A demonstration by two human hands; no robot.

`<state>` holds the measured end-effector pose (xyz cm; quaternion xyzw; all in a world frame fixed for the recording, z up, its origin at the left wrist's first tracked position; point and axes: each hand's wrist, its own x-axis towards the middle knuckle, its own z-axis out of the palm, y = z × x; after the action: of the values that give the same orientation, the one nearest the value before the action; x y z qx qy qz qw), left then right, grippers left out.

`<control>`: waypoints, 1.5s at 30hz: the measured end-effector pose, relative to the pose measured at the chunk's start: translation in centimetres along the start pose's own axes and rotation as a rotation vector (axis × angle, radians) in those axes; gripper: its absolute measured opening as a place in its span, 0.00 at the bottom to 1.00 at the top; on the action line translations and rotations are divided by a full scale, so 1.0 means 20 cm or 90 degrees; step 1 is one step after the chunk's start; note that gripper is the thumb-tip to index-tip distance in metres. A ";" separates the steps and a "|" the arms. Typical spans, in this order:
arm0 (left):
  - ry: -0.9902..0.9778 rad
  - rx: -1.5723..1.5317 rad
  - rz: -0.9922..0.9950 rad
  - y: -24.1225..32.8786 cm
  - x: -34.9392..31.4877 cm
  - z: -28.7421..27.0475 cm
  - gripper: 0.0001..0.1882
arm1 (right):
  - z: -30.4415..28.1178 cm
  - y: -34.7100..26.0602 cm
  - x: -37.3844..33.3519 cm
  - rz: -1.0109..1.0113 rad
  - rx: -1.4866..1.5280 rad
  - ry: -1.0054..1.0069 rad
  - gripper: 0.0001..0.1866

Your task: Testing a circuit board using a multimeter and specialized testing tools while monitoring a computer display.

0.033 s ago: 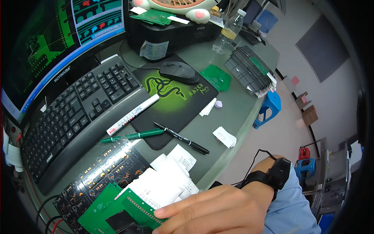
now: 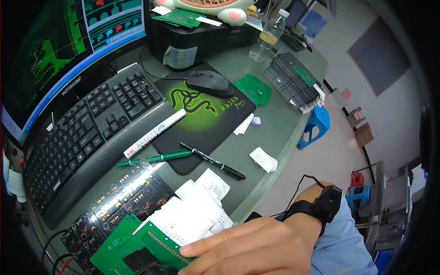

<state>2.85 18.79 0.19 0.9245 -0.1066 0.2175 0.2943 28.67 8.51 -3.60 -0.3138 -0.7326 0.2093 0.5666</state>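
Observation:
At the lower edge, my right hand [image 2: 256, 247] reaches in from the right, fingers close together. Its foremost fingertip rests on the edge of a green circuit board [image 2: 153, 245]; the thumb is hidden. A black square piece [image 2: 139, 260] sits on that board, and a dark rounded object [image 2: 158, 269] at the frame's edge is too cut off to name. Beneath lie another green board [image 2: 120, 233], white printed paper slips [image 2: 183, 219] and a large black circuit board [image 2: 121, 192]. My left hand is out of sight. A black strap device [image 2: 327, 204] is on my right wrist.
Nearby are a white marker [image 2: 153, 135], a green pen [image 2: 160, 158], a black pen [image 2: 213, 160], a keyboard [image 2: 91, 133] and a mouse [image 2: 208, 83] on its mat. Farther stand a plastic bottle [image 2: 268, 36], a black rack [image 2: 295, 80] and a printer [image 2: 211, 41].

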 end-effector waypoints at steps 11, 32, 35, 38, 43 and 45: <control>-0.024 0.001 -0.066 0.03 -0.01 0.00 0.08 | 0.08 0.02 -0.01 -0.186 -0.155 0.194 0.08; -0.005 -0.008 -0.068 0.03 0.03 0.00 0.07 | -0.02 -0.09 0.03 -0.141 -0.207 0.143 0.08; 0.016 0.011 -0.040 0.02 0.01 0.02 0.09 | -0.14 -0.16 0.03 0.180 0.050 -0.172 0.20; -0.043 -0.008 -0.061 0.03 0.04 -0.02 0.09 | -0.13 -0.15 0.02 0.175 0.039 -0.169 0.23; -0.092 0.029 -0.047 0.05 0.01 -0.03 0.10 | -0.14 -0.15 0.04 0.178 0.036 -0.157 0.20; -0.091 0.031 -0.044 0.04 0.02 -0.04 0.10 | 0.01 -0.03 0.00 0.005 -0.053 -0.009 0.09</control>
<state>2.73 18.53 1.41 0.9477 -0.0897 0.1433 0.2706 28.40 8.02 -3.30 -0.3385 -0.7434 0.1827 0.5471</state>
